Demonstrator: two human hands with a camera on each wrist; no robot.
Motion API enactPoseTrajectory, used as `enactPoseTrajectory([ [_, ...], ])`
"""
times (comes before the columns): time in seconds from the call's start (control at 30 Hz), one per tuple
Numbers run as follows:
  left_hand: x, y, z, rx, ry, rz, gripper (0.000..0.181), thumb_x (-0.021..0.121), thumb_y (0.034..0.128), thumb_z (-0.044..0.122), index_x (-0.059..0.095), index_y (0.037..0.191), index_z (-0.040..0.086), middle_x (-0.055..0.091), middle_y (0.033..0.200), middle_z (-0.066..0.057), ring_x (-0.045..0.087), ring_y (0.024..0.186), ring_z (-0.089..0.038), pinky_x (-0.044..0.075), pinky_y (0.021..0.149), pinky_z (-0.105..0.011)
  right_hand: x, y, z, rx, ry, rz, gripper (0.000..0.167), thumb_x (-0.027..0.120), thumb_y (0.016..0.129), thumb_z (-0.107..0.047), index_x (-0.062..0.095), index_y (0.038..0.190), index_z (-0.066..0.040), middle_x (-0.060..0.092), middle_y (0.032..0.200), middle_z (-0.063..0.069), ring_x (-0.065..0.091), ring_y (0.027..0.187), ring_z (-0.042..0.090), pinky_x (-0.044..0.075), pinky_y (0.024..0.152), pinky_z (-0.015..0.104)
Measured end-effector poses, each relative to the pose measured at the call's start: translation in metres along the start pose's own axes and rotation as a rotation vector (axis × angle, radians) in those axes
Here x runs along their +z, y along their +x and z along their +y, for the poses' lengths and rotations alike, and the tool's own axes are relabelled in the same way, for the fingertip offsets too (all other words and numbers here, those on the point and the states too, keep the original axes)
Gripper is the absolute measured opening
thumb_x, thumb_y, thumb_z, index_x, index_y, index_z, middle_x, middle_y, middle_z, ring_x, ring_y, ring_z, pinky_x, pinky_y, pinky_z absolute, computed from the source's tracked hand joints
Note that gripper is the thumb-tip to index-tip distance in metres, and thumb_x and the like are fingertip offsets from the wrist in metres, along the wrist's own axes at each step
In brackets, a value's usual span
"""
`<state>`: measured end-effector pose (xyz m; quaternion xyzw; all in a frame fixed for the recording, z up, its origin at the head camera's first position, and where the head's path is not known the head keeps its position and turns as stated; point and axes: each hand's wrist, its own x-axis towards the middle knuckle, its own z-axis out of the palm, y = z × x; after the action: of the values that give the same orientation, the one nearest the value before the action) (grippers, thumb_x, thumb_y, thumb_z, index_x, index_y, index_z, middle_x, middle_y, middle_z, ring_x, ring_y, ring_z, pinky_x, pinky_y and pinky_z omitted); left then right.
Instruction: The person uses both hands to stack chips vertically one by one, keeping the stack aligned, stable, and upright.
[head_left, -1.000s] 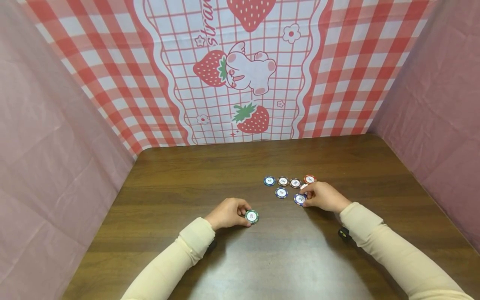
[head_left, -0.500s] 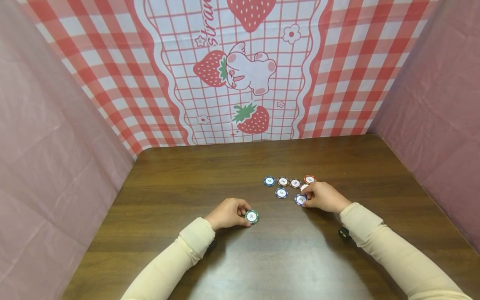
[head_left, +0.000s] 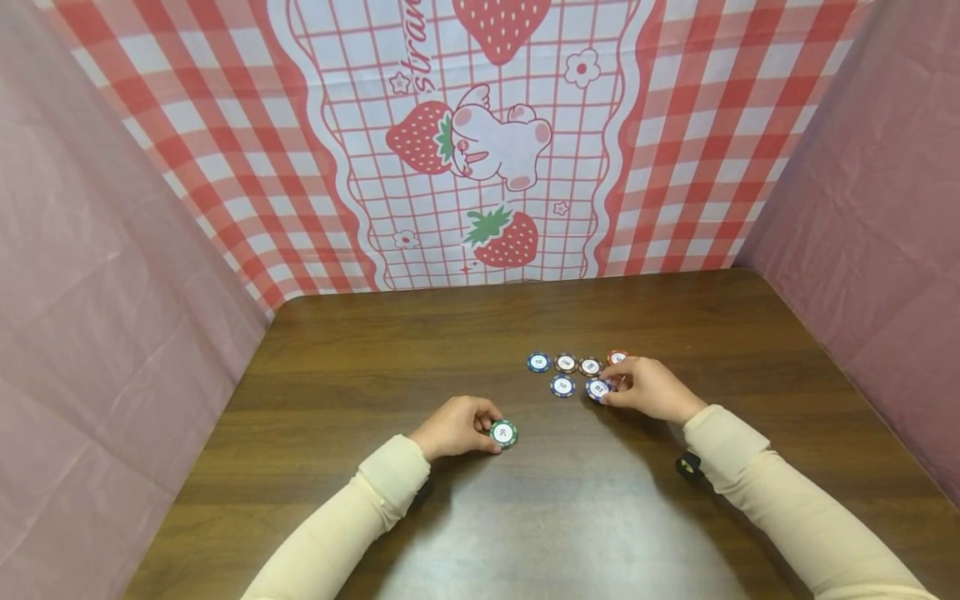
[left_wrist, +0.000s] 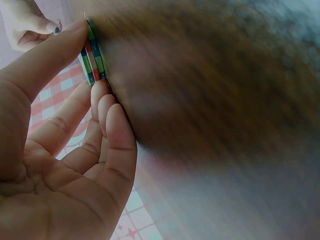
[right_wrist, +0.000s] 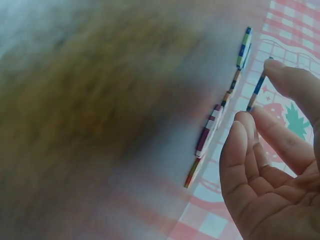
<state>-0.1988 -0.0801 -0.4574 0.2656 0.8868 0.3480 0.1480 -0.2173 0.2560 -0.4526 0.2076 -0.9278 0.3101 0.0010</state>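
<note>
My left hand pinches a short stack of poker chips, a green poker chip on top. The left wrist view shows green and red edges in this stack between thumb and fingers, low at the table. Farther right, my right hand pinches a single blue poker chip by its rim. In the right wrist view that blue chip is tilted and apart from the chips on the table. A red chip lies just beyond the right hand, partly covered by it.
Beyond the right hand, on the wooden table, lie a blue chip and two brown chips, one left and one right. Another blue chip lies nearer. A strawberry-print cloth hangs at the back.
The right hand has raised the blue chip slightly off the table and moved it a little away and left. A pale chip seen beside its fingers is now hidden. The left hand stays put.
</note>
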Motion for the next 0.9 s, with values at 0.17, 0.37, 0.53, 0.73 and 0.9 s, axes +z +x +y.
enactPoseTrajectory([
  [0.17,0.0,0.0,-0.001,0.009,0.003,0.004,0.033,0.086,0.0705,0.01,0.071,0.099,0.005,0.066,0.081,-0.002,0.057,0.076,-0.01,0.046,0.07,-0.019,-0.002,0.001,-0.003,0.014,0.052,0.038,0.025,0.08,0.077,-0.012,0.073,0.099,-0.001,0.067,0.078,0.001,0.056,0.068,0.004,0.047,0.062,0.021],
  [0.37,0.0,0.001,-0.001,0.006,-0.003,0.006,0.031,0.086,0.0705,0.009,0.072,0.098,0.005,0.067,0.081,-0.002,0.057,0.077,-0.011,0.046,0.07,-0.019,-0.001,0.002,-0.005,0.011,0.077,0.087,0.026,0.08,0.079,-0.014,0.074,0.101,-0.001,0.068,0.08,0.003,0.056,0.068,0.003,0.047,0.062,0.02],
  [0.53,0.0,0.001,-0.002,0.003,-0.005,0.008,0.031,0.086,0.0705,0.009,0.072,0.097,0.005,0.067,0.081,-0.002,0.057,0.076,-0.009,0.047,0.069,-0.019,0.001,0.004,-0.011,0.014,0.119,0.117,0.026,0.08,0.079,-0.015,0.073,0.101,-0.003,0.069,0.082,0.004,0.056,0.069,0.004,0.047,0.062,0.02],
  [0.73,0.0,0.002,-0.002,0.003,-0.013,0.009,0.03,0.087,0.0701,0.009,0.072,0.096,0.006,0.067,0.08,-0.002,0.056,0.075,-0.009,0.047,0.069,-0.019,0.004,0.007,-0.018,0.019,0.153,0.135,0.031,0.081,0.08,-0.018,0.073,0.104,-0.002,0.071,0.084,0.005,0.059,0.071,0.005,0.049,0.064,0.021],
  [0.9,0.0,0.002,-0.002,-0.001,-0.01,0.011,0.03,0.087,0.0699,0.01,0.073,0.096,0.006,0.068,0.08,-0.001,0.056,0.075,-0.009,0.047,0.069,-0.019,0.009,0.011,-0.024,0.014,0.196,0.137,0.031,0.082,0.079,-0.019,0.074,0.104,-0.003,0.072,0.084,0.005,0.06,0.072,0.004,0.051,0.065,0.02],
])
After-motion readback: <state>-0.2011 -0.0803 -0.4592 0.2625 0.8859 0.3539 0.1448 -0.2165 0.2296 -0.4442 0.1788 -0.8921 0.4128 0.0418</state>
